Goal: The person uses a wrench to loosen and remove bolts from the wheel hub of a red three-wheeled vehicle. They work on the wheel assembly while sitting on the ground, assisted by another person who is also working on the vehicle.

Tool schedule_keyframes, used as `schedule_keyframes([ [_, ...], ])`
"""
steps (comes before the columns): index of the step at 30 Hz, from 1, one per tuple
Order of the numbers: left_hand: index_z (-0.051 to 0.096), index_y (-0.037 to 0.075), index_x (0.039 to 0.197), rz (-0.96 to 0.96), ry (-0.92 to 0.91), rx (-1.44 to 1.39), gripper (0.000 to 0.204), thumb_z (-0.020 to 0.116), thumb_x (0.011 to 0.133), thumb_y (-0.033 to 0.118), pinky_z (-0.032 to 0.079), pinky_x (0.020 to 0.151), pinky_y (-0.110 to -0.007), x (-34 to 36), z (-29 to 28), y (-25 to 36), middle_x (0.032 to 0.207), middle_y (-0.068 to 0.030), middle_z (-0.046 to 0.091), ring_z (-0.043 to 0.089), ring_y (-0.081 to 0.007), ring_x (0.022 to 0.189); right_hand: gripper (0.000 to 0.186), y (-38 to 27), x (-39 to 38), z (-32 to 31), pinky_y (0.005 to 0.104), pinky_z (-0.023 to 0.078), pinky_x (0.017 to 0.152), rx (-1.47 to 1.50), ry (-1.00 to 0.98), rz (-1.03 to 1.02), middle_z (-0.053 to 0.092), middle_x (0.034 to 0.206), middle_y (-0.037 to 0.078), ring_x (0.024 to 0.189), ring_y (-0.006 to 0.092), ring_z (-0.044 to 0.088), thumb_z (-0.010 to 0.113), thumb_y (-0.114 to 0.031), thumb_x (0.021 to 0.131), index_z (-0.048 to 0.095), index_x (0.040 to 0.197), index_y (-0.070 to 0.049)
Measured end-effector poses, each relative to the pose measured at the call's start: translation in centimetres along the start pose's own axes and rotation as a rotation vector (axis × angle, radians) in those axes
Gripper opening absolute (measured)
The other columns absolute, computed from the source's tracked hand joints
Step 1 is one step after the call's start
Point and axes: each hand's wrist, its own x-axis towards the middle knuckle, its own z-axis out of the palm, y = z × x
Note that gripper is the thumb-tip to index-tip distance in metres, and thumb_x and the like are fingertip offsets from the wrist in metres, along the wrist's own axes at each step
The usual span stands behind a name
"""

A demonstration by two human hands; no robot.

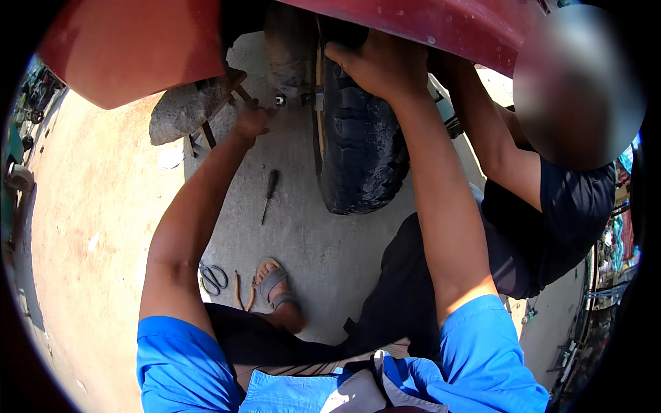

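Observation:
A worn black tyre (361, 148) stands upright beneath a red body panel (441, 24). My right hand (385, 65) grips the top of the tyre, its thumb across the tread; the other fingers are partly hidden. Left of the wheel, my left hand (253, 122) is closed beside a small stand (208, 134), fingers curled; I cannot make out what is in them. A grey rock (182, 113) rests against that stand. Between my left hand and the tyre shows a small square metal end (280, 100). Below lies a dark-handled screwdriver (270, 189) on the concrete.
At the right a person in dark clothes (578, 213) crouches, arms reaching under the panel behind the tyre. Near my sandalled foot (279, 289) lie dark-handled scissors (215, 277) and orange-handled pliers (238, 292). Another red panel (138, 51) overhangs the upper left.

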Motion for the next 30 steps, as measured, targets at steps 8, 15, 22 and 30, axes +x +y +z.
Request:
schedule_keyframes([
  [8, 0.035, -0.002, 0.143, 0.095, -0.132, 0.267, 0.076, 0.073, 0.085, 0.03, 0.05, 0.092, -0.04, -10.0, -1.9, 2.7, 0.14, -0.0189, 0.047, 0.051, -0.0308, 0.123, 0.069, -3.2, 2.0, -4.1, 0.0565, 0.042, 0.098, 0.036, -0.15, 0.238, 0.055, 0.13, 0.022, 0.12, 0.0406, 0.052, 0.074, -0.045, 0.072, 0.055, 0.129, -0.01],
  [15, 0.046, -0.006, 0.136, 0.039, -0.231, 0.399, 0.063, 0.07, 0.087, 0.025, 0.051, 0.085, -0.036, -17.3, -2.9, 4.2, 0.127, -0.0187, 0.059, 0.06, -0.0258, 0.105, 0.076, -2.8, 1.7, -4.3, 0.0582, 0.039, 0.099, 0.043, 0.036, 0.2, 0.05, 0.135, 0.02, 0.125, 0.0392, 0.048, 0.069, -0.052, 0.073, 0.05, 0.136, -0.013],
  [22, 0.046, -0.006, 0.135, 0.076, -0.282, 0.549, 0.058, 0.069, 0.088, 0.019, 0.05, 0.088, -0.037, -25.0, -0.2, 4.3, 0.128, -0.0203, 0.057, 0.062, -0.0258, 0.104, 0.071, -0.5, 0.4, -2.2, 0.06, 0.03, 0.103, 0.224, 0.308, 0.075, 0.048, 0.135, 0.021, 0.126, 0.0405, 0.043, 0.067, -0.043, 0.073, 0.051, 0.134, -0.012],
  [30, 0.045, -0.007, 0.135, 0.079, -0.259, 0.531, 0.058, 0.07, 0.085, 0.008, 0.051, 0.087, -0.036, -31.1, 0.7, 5.4, 0.128, -0.02, 0.056, 0.062, -0.0253, 0.103, 0.037, -0.8, -11.5, -9.1, 0.0462, 0.046, 0.09, 0.645, 0.333, 0.195, 0.062, 0.108, 0.021, 0.103, 0.0404, 0.056, 0.07, -0.019, 0.074, 0.061, 0.102, 0.004],
])
